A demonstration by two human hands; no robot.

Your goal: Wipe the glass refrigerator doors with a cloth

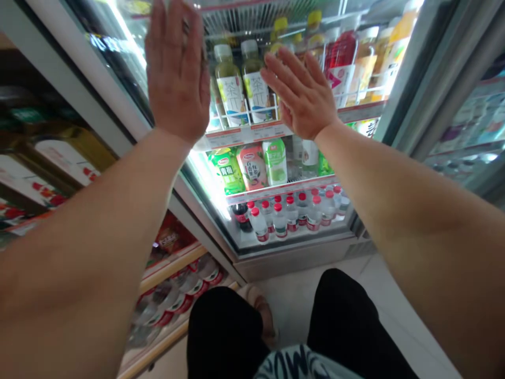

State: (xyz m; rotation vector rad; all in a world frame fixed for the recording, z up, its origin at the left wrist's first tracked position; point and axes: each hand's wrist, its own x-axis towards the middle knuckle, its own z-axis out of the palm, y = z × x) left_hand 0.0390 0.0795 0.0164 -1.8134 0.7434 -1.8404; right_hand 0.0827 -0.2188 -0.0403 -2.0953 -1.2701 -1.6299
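Note:
Both arms reach forward to a lit drinks fridge with a metal frame (205, 223). My left hand (177, 73) is raised at the upper left, palm away from me, fingers straight and holding nothing. To its right, my right hand (302, 92) is stretched out with its fingers extended, also without anything in it. Two tea bottles (232, 92) with white caps show between the hands. A red drink bottle (342, 58) stands beyond the right hand. Whether either palm touches the glass or a bottle, I cannot tell.
Below lie a shelf with a green pouch (226, 171) and a pink pouch (252, 167), then several red-capped water bottles (280, 220). Shelving with large oil bottles (59, 152) stands on the left. My knees (224, 331) are bent above the tiled floor (292, 295).

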